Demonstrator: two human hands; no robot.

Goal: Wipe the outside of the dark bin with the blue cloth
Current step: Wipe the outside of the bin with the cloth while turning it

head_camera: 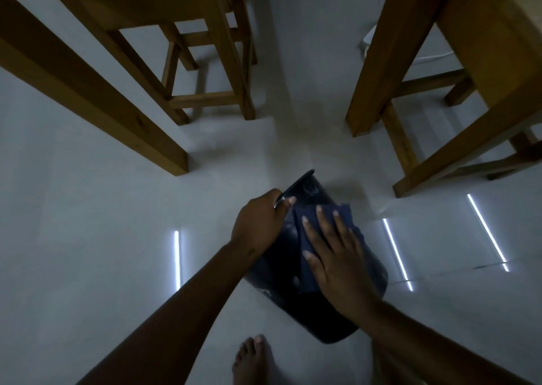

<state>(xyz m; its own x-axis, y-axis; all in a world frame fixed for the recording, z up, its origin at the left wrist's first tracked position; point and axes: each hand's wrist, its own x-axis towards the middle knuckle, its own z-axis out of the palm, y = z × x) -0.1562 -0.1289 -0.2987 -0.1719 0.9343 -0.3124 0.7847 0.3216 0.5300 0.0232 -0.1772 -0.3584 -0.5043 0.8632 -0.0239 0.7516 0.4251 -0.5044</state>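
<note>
Left hand (258,223): your grip closes on the dark plastic bin's (275,270) rim; steady it.
Right hand (337,255): open, flat on the blue cloth (305,223); press evenly along the wall.

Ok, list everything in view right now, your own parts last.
bin: one, dark, tilted on the floor, centre
cloth: one, blue, flat on the bin's side under the right hand
stool: one, brown wood, upper left
table legs: brown wood, left and right
cable: one, white, upper right floor
floor: pale, glossy, with light reflections
left hand: gripping the bin's rim
right hand: pressing the cloth
foot: one, bare, bottom centre
</note>
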